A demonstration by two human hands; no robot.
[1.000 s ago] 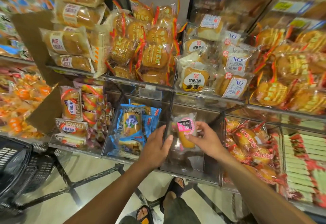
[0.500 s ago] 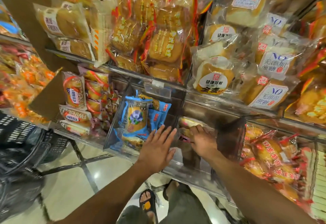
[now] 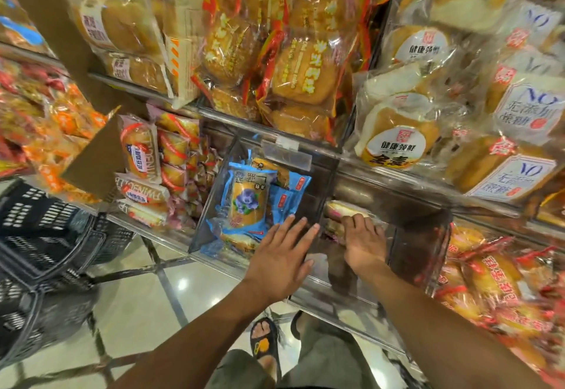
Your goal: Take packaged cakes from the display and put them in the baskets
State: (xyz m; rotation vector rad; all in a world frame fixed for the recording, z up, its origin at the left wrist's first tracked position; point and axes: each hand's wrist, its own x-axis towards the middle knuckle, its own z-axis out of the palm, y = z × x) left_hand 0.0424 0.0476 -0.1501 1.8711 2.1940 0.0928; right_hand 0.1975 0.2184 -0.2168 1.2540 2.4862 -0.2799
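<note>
The task looks far from finished. No cake is in a hand on its way out, and the baskets [image 3: 46, 241] at the left edge, black and stacked on the floor, show no cake inside as far as the blurred view lets me judge.

The right hand [image 3: 363, 240] reaches into a clear bin [image 3: 419, 229] on the lower shelf, fingers curled down onto a cake [image 3: 342, 208] in a clear wrapper with a pink mark; whether it has gripped the wrapper I cannot tell. More of the same seem to lie under it. The left hand [image 3: 281, 255] is flat and spread, holding nothing, at the bin's front edge, just beside the blue packs [image 3: 247, 202] in the next bin.

So the pick, the carry to the left and the drop are all left to do.

The bin's walls and the shelf rail [image 3: 397, 174] above leave a tight opening for the lift. Big bread bags [image 3: 394, 140] overhang the rail. The left forearm lies between the bin and the baskets, so I judge it must clear first.
</note>
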